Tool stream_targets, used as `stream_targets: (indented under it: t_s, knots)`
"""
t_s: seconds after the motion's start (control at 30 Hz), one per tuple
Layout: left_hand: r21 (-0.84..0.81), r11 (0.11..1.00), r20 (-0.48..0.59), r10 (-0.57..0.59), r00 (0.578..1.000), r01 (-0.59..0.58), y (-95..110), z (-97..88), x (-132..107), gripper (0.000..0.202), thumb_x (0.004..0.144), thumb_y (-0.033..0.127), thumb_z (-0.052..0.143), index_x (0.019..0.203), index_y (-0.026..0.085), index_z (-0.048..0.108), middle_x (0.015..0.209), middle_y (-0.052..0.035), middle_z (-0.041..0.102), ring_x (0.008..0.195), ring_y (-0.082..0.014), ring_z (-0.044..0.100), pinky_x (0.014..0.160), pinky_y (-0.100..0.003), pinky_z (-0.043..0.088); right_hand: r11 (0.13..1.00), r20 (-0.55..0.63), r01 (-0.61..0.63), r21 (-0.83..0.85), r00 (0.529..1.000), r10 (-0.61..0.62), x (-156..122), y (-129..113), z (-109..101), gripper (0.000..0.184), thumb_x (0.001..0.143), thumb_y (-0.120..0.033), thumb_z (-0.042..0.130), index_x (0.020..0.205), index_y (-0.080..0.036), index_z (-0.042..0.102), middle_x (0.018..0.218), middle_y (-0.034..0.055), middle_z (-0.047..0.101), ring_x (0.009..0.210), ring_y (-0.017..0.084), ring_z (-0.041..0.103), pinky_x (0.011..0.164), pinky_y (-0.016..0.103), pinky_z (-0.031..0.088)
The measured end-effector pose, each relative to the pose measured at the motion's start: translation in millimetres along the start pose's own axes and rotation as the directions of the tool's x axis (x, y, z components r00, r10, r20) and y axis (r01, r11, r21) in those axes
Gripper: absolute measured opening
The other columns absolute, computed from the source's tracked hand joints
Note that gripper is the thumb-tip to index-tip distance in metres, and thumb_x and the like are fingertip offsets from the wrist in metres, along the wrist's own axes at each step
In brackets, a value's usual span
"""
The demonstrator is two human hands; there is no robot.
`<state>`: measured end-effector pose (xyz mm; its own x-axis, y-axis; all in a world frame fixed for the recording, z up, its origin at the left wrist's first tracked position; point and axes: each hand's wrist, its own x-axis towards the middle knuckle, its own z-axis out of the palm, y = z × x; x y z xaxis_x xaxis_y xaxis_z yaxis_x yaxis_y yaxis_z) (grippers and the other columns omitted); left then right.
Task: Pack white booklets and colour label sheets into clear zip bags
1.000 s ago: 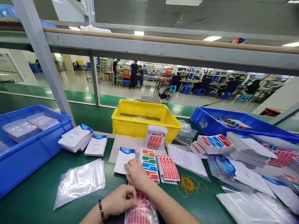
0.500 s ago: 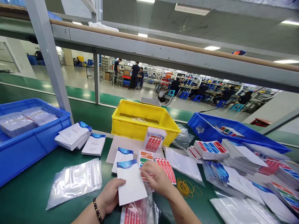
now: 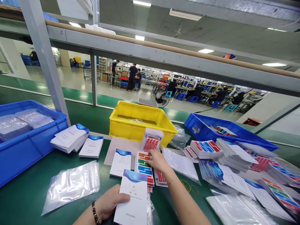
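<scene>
My left hand (image 3: 110, 201) grips a white booklet (image 3: 132, 195) with a blue wavy top, its printed cover facing up. The thumb lies across the cover. My right hand (image 3: 159, 161) is closed at the upper right edge of a sticker sheet (image 3: 143, 165) with orange, green and blue labels. Under its wrist lie red sticker sheets (image 3: 161, 178), partly covered. A stack of similar booklets (image 3: 120, 163) rests left of the sticker sheet. Below the held booklet, a clear plastic bag (image 3: 151, 209) is partly hidden.
A yellow bin (image 3: 138, 128) stands at the back, with upright red label cards (image 3: 152, 140) before it. Blue bins (image 3: 30, 137) flank the bench. Clear bags (image 3: 72, 184) lie left; rubber bands (image 3: 187, 186) and booklet piles (image 3: 234, 156) lie right. People work beyond the metal frame.
The booklet in my left hand now shows its printed cover, where a blank white page was up before, and sits lower. My right hand has moved up from beside it to the sticker sheet.
</scene>
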<state>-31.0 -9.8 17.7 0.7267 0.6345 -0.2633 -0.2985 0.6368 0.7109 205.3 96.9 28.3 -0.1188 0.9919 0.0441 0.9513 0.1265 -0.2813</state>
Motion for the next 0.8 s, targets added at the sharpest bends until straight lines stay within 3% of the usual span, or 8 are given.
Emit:
stream_targets:
  t_s: [0.2,0.33,0.5,0.6,0.67,0.8]
  knots:
    - [-0.028,1.000,-0.060,-0.015,0.998,0.013,-1,1.4,0,0.042,0.059,0.029,0.075,0.093,0.006,0.067,0.096,-0.0178,0.069,0.087,-0.0294,0.064,0.078,-0.036,0.046,0.996,0.004,-0.001,0.084,1.000,0.001,5,1,0,0.020,0.059,-0.019,0.068,0.073,-0.016,0.055,0.078,0.0049,0.059,0.074,0.019,0.052,0.063,0.025,0.033]
    - [-0.077,0.997,-0.105,-0.014,0.994,0.006,-1,3.7,0,0.040,0.056,0.026,0.077,0.090,0.006,0.067,0.093,-0.0178,0.070,0.085,-0.0303,0.065,0.079,-0.038,0.046,0.976,-0.058,0.048,0.214,0.998,-0.037,-2,0,-5,0.003,0.068,-0.015,0.058,0.068,-0.018,0.055,0.071,0.0025,0.060,0.070,0.017,0.053,0.064,0.025,0.034]
    - [-0.160,0.987,-0.114,-0.034,0.993,0.015,-5,0.8,2,0.034,0.060,0.024,0.075,0.087,0.006,0.067,0.090,-0.0169,0.071,0.083,-0.0283,0.066,0.078,-0.036,0.047,0.898,-0.249,0.069,0.436,0.967,0.046,-19,15,-26,0.025,0.083,-0.035,0.040,0.079,-0.019,0.058,0.075,0.0045,0.062,0.070,0.019,0.055,0.065,0.028,0.040]
    - [-0.197,0.980,-0.160,-0.048,0.986,0.016,-8,-0.7,5,0.031,0.065,0.030,0.071,0.084,0.005,0.067,0.086,-0.0169,0.071,0.080,-0.0276,0.067,0.076,-0.035,0.048,0.828,-0.307,0.044,0.559,0.939,0.157,-31,19,-33,0.041,0.084,-0.049,0.033,0.088,-0.015,0.057,0.063,0.0038,0.058,0.054,0.016,0.051,0.053,0.027,0.040]
    - [-0.202,0.979,-0.198,-0.044,0.979,0.003,-9,0.4,6,0.034,0.069,0.034,0.068,0.086,0.005,0.066,0.085,-0.0168,0.072,0.079,-0.0276,0.067,0.075,-0.035,0.048,0.764,-0.243,0.027,0.645,0.955,0.172,-41,12,-30,0.046,0.080,-0.055,0.038,0.082,-0.014,0.058,0.052,0.0005,0.053,0.043,0.013,0.045,0.043,0.024,0.036]
    - [-0.218,0.976,-0.208,-0.026,0.978,-0.020,-7,6.6,8,0.045,0.076,0.045,0.057,0.092,0.004,0.064,0.085,-0.0167,0.071,0.080,-0.0262,0.067,0.076,-0.035,0.049,0.584,0.069,-0.078,0.808,0.997,0.037,-64,-23,-6,0.035,0.071,-0.050,0.056,0.066,-0.015,0.057,0.048,-0.0028,0.050,0.039,0.008,0.040,0.038,0.020,0.030]
